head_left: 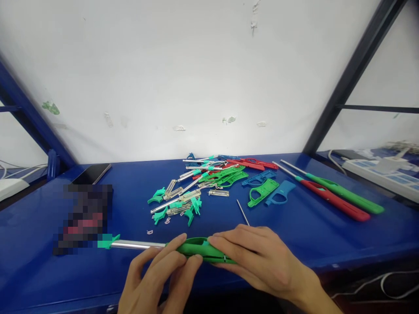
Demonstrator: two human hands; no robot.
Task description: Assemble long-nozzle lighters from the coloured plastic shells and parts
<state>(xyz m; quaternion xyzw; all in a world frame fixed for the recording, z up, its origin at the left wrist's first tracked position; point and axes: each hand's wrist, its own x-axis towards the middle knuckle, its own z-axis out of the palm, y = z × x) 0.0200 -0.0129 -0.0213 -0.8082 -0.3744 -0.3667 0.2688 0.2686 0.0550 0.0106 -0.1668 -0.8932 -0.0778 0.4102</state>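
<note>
Both hands hold a green long-necked lighter level above the table's front edge. My left hand is closed around the handle's front end, near the silver tube. The fingers of my right hand press together over the handle's rear, where a narrow seam shows along the side. A teal trigger is partly visible in the handle's opening. At the tube's left end appears a teal piece; I cannot tell whether it touches the tube. My palms hide the rest of the handle.
Loose teal triggers, see-through fuel tanks and handle shells lie mid-table. A thin metal rod is beyond my right hand. Whole red and green lighters rest at right. A phone and a blurred-out dark object are left.
</note>
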